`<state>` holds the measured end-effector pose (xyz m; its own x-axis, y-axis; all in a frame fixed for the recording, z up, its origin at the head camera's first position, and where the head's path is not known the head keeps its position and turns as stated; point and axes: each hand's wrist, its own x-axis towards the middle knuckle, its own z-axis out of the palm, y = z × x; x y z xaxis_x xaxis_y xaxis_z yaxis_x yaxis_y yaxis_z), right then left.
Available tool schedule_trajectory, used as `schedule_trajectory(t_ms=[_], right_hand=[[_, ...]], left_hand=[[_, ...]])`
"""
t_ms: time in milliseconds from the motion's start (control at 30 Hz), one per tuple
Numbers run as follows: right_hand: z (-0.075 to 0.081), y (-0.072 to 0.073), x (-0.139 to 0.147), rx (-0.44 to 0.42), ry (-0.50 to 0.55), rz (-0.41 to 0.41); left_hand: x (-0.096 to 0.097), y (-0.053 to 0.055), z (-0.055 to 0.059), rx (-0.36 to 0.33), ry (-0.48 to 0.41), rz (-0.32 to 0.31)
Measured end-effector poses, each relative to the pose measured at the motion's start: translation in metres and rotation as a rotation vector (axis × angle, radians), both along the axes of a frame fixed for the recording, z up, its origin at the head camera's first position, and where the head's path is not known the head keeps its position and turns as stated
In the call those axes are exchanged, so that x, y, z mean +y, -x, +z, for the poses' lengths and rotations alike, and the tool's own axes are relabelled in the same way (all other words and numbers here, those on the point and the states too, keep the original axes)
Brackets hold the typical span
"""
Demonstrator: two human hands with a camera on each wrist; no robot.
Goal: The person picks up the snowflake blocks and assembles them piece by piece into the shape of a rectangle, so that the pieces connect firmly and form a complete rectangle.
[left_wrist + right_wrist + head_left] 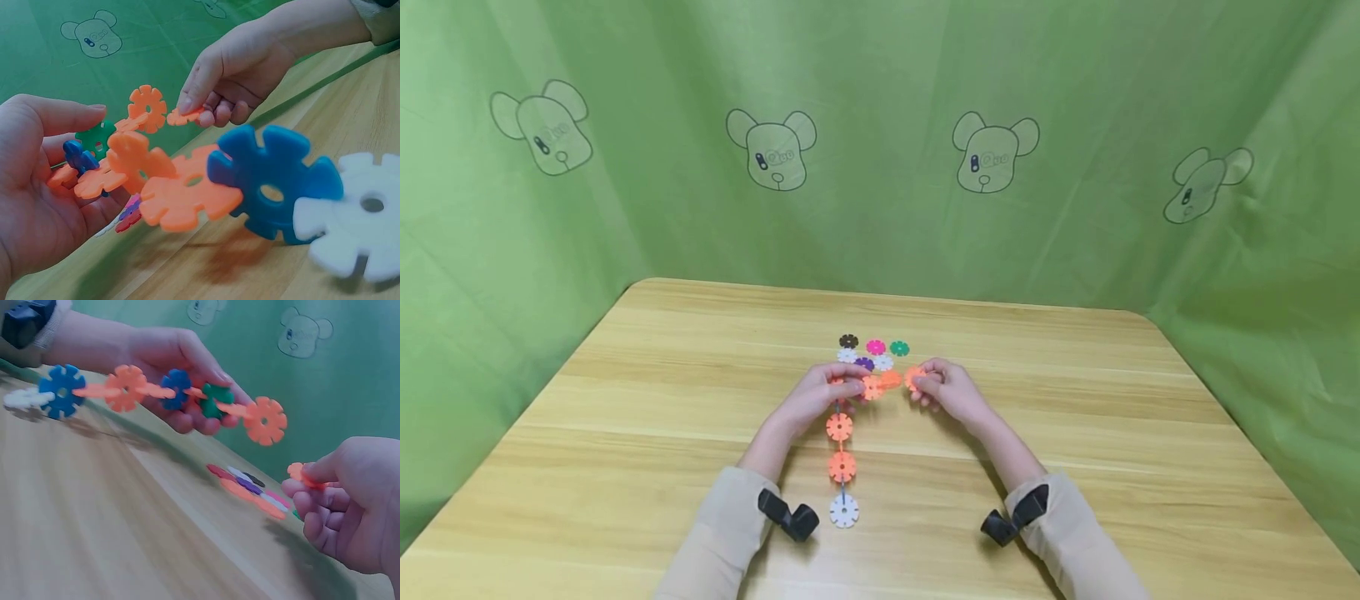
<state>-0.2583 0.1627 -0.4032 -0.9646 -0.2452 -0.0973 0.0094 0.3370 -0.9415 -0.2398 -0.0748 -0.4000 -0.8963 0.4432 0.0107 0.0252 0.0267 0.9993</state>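
My left hand grips a chain of notched plastic snowflake discs near its far end, thumb and fingers around a green disc. In the left wrist view the chain runs through orange discs and a blue disc to a white disc at the near end. Between thumb and fingertips, my right hand pinches a single orange snowflake disc. It is held just right of the chain's outermost orange disc, with a gap between them.
Beyond the hands, loose discs lie on the wooden table: dark brown, pink, green, purple and white among them. A green curtain with mouse-head drawings stands around the table's far side.
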Motion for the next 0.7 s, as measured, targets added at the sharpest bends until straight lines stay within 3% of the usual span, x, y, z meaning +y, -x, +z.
schedule_trajectory(t_ms=[100, 200, 433, 700], right_hand=[[0.003, -0.005, -0.003, -0.006, 0.027, -0.019], [-0.001, -0.005, -0.005, 0.008, 0.041, -0.047], [-0.001, -0.01, -0.01, 0.036, 0.085, -0.076], [0.0, -0.015, -0.014, 0.082, 0.067, -0.05]], left_hand=[[0.0, 0.0, -0.001, 0.005, -0.002, -0.001], [0.0, 0.007, -0.012, -0.003, -0.016, -0.002], [0.001, 0.008, -0.012, -0.014, -0.03, -0.005], [0.001, 0.007, -0.013, -0.005, -0.02, 0.001]])
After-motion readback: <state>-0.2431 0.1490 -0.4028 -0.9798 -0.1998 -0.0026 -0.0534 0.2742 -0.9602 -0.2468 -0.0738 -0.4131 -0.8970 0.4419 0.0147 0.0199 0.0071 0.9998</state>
